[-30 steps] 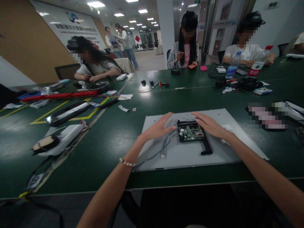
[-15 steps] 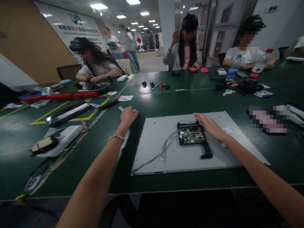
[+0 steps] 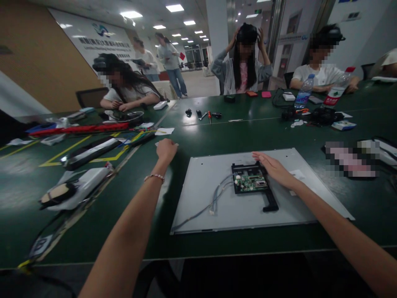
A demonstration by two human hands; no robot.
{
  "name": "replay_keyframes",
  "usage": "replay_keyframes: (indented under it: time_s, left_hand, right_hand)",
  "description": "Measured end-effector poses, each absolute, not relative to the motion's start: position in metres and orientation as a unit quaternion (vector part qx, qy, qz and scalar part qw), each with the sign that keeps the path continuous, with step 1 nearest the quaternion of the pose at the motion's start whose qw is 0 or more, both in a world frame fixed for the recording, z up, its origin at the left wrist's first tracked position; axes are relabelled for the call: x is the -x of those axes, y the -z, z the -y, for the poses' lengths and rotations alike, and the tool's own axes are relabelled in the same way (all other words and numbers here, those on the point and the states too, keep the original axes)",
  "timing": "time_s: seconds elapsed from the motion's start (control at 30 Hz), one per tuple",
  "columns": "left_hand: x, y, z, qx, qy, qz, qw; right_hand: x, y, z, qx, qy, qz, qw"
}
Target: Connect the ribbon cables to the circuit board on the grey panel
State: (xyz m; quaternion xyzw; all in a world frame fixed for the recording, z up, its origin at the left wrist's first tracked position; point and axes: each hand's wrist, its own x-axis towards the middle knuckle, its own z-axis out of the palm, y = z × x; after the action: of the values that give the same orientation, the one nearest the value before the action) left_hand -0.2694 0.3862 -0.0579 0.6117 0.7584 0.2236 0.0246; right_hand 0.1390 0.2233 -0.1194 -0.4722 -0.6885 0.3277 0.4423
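A flat grey metal panel (image 3: 201, 194) lies on the green table, and on it rests a black plastic bracket (image 3: 270, 200) carrying a green circuit board (image 3: 250, 183). Grey cables (image 3: 215, 192) run from the board to the panel's lower left corner. My right hand (image 3: 276, 169) is at the bracket's right side, fingers stretched out and holding nothing. Left of the panel, my left hand (image 3: 166, 150) is closed low over the table. Small pale edges show on both sides of its fingers, but what they hold is hidden.
A red-handled screwdriver (image 3: 209, 116) and a wrench (image 3: 202, 116) lie mid-table. Water bottles (image 3: 304, 93) stand at the back right. Left lie a white device with straps (image 3: 82, 186), a long black-and-white item (image 3: 91, 150) and red strips (image 3: 83, 128). People sit across the table.
My left hand covers more of the pale strip under it. My right hand stays by the bracket. Across the table, a person has raised both hands to their headgear.
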Motion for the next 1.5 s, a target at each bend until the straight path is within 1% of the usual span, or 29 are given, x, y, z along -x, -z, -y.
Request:
replay_keyframes:
  time_s: [0.07, 0.17, 0.23, 0.27, 0.37, 0.5, 0.7, 0.87, 1.03, 1.33, 1.43, 1.5]
  left_hand:
    - [0.256, 0.055, -0.376, -0.585, -0.300, -0.745, 0.109]
    - [0.220, 0.053, -0.349, -0.538, -0.388, -0.678, 0.316]
    - [0.192, 0.053, -0.325, -0.543, -0.386, -0.617, 0.419]
    - [0.178, 0.053, -0.313, -0.551, -0.372, -0.593, 0.454]
    - [0.140, 0.052, -0.279, -0.590, -0.323, -0.535, 0.511]
    - [0.109, 0.052, -0.251, -0.629, -0.289, -0.517, 0.503]
    - [0.098, 0.063, -0.241, -0.638, -0.294, -0.494, 0.512]
    - [0.102, 0.073, -0.241, -0.631, -0.290, -0.482, 0.534]
    - [0.102, 0.073, -0.238, -0.623, -0.284, -0.478, 0.550]
    - [0.103, 0.078, -0.239, -0.628, -0.277, -0.468, 0.557]
    - [0.102, 0.082, -0.240, -0.660, -0.281, -0.462, 0.522]
    - [0.102, 0.082, -0.241, -0.705, -0.293, -0.465, 0.448]
  right_hand:
    - [-0.140, 0.120, -0.224, 0.473, -0.306, 0.703, 0.435]
    - [-0.139, 0.118, -0.222, 0.475, -0.243, 0.731, 0.426]
    - [-0.138, 0.113, -0.219, 0.472, -0.183, 0.752, 0.423]
    - [-0.136, 0.109, -0.217, 0.469, -0.152, 0.761, 0.421]
    - [-0.131, 0.101, -0.211, 0.451, -0.082, 0.785, 0.416]
    - [-0.124, 0.100, -0.208, 0.393, -0.026, 0.825, 0.405]
    - [-0.111, 0.100, -0.207, 0.331, 0.030, 0.861, 0.386]
    - [-0.105, 0.096, -0.204, 0.320, 0.049, 0.865, 0.383]
    - [-0.103, 0.094, -0.200, 0.315, 0.066, 0.871, 0.371]
    - [-0.102, 0.093, -0.200, 0.314, 0.086, 0.880, 0.346]
    - [-0.103, 0.092, -0.199, 0.324, 0.080, 0.876, 0.348]
    - [-0.105, 0.092, -0.200, 0.342, 0.064, 0.861, 0.371]
